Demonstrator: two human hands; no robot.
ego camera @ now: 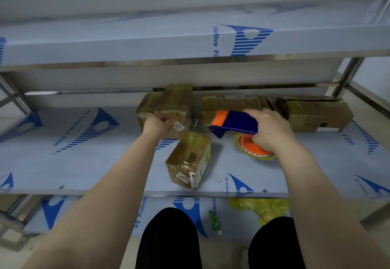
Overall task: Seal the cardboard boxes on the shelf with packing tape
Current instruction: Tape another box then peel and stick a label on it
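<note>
Here, in the head view, all the work sits on the middle shelf [84,152], which is covered in blue-printed protective film. The left hand [157,126] curls its fingers over the near top edge of the left box [168,106], just beside a small white label, and steadies it. The right hand [272,130] is wrapped round the handle of the dispenser [236,122], a blue and orange tape gun whose nose points left toward that box. Its roll [253,146] hangs below the hand, close over the shelf. A clear glint between nose and box may be a strand of tape, though I cannot be sure.

A small box [190,159] stands nearer, apart from the others and turned at an angle, already glossy with tape. A long box [232,102] lies at the far side behind the dispenser. At the far right is the right box [316,112], whose dark top seam seems partly open. On the lower shelf lie a green pen-like tool [215,222] and crumpled yellow plastic [261,207].

The boxes look light and stiff, but their taped skins are probably slick. They would likely slide on the film under the pull of the dispenser. A grip over an edge or corner, as the left hand has now, seems best, with pressure kept off the flaps' seam. The dispenser is best held by its handle, with the toothed blade at its nose kept clear of fingers.
</note>
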